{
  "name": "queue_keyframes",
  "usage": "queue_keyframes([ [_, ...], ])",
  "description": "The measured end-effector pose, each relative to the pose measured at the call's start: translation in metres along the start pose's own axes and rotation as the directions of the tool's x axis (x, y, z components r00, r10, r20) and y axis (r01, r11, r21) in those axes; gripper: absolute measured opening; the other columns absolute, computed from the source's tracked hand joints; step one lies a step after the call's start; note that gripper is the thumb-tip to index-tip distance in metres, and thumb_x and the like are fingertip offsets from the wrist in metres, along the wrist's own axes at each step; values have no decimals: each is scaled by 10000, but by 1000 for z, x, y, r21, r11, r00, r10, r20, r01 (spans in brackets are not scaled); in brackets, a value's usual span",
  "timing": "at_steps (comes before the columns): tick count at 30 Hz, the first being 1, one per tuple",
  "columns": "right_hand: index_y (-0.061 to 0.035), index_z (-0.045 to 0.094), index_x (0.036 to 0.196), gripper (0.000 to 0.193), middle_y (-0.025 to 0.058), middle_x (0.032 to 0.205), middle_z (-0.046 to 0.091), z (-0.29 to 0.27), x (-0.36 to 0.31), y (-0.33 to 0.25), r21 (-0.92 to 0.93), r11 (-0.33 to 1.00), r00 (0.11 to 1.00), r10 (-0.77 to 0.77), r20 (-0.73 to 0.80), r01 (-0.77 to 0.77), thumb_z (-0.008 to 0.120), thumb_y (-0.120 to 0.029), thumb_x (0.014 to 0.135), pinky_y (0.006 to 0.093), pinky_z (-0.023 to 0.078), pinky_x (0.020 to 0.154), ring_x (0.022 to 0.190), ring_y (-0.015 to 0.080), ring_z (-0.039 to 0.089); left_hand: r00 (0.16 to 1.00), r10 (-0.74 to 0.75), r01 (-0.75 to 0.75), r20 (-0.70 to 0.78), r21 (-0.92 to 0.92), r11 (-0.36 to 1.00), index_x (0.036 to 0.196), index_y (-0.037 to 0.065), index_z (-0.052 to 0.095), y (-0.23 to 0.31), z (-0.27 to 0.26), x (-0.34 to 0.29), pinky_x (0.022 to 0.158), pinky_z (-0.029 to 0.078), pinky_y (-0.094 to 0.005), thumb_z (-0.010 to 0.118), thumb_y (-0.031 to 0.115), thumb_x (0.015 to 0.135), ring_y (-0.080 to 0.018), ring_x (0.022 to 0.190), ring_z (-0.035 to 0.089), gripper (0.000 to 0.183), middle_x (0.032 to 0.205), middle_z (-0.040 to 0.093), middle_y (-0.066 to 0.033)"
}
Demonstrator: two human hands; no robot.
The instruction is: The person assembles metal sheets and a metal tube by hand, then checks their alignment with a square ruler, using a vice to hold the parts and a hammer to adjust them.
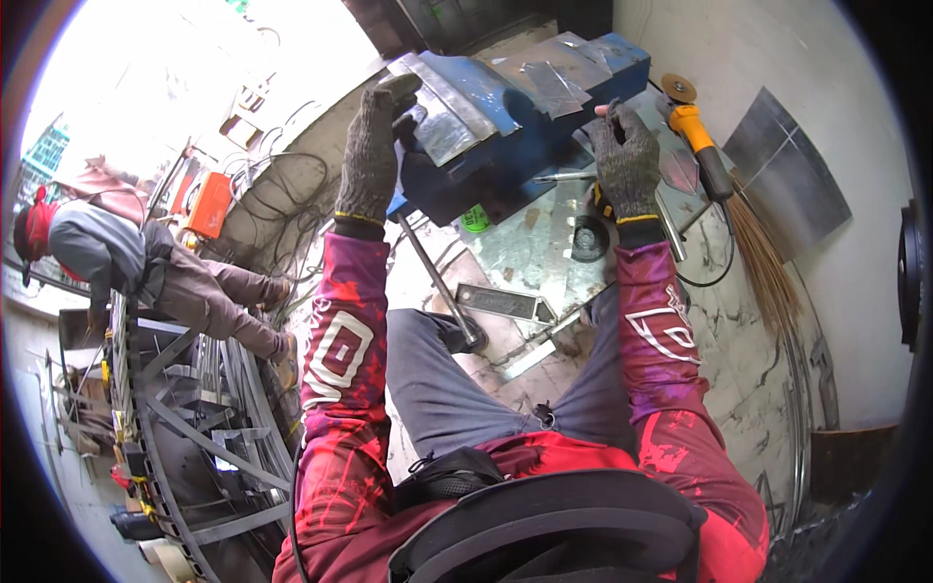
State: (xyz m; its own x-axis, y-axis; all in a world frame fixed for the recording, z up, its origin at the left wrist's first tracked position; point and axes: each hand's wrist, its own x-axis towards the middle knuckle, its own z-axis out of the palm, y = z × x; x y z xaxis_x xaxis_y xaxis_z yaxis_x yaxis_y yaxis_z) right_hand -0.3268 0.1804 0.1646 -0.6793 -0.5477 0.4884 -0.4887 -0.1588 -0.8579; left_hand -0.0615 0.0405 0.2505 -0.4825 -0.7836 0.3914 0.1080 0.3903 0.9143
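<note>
A large blue bench vise (452, 180) stands in front of me, with a shiny bent metal plate (442, 112) lying along its near left top. My left hand (371, 146), in a grey knit glove, is at the left end of that plate. Its fingers and thumb are apart and nothing shows between them. To the right of the vise is my right hand (627, 155), gloved likewise, its fingers curled in; what they hold, if anything, is hidden. Beside its wrist lies a slim silver rod (564, 178). The vise's bar handle (435, 277) slants down toward my knees.
An angle grinder (695, 136) and a straw broom (763, 243) are on the right, near a leaning metal sheet (787, 160). A level (496, 301) and a black round disc (588, 238) lie before me. Left, another person (180, 282) bends near cables and metal frames (209, 428).
</note>
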Motion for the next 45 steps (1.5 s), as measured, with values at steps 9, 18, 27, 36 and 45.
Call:
queue_keyframes([
  [9,-53,685,1078,197,99,958,733,-3,-28,-8,-59,984,981,-158,113,166,689,-92,885,320,550,761,848,200,716,979,77,-59,-190,98,993,1071,-33,684,-26,-47,-50,938,533,-373,458,368,1075,-221,975,697,460,1029,719,-142],
  [18,13,612,1189,367,39,837,601,18,-197,-66,118,974,629,31,777,-195,726,-127,870,296,494,703,756,119,588,826,-283,182,-489,-243,953,860,-9,650,-132,-75,-162,680,502,-302,541,277,1034,-143,676,578,352,764,641,-68],
  [27,22,494,1283,528,107,914,596,40,-253,-50,-348,883,368,451,813,-315,729,-200,865,336,550,749,841,199,632,736,-587,513,-337,-287,809,891,5,656,-230,-56,-199,635,526,-314,606,314,940,-164,675,613,317,798,651,-71],
  [36,-55,564,896,185,24,622,531,58,-243,-79,-124,714,283,422,861,-689,596,-232,944,293,417,453,483,111,498,847,-470,531,-250,335,779,968,-35,694,-271,-47,-195,843,504,-447,524,497,930,-349,880,684,559,964,709,-228],
  [45,-113,525,855,304,-26,593,411,54,-226,-95,-304,693,183,534,825,-654,622,-378,967,264,286,390,426,80,367,910,-319,397,-266,332,855,973,-3,685,-254,-42,-204,838,495,-463,600,341,925,-384,929,664,358,935,687,-238],
])
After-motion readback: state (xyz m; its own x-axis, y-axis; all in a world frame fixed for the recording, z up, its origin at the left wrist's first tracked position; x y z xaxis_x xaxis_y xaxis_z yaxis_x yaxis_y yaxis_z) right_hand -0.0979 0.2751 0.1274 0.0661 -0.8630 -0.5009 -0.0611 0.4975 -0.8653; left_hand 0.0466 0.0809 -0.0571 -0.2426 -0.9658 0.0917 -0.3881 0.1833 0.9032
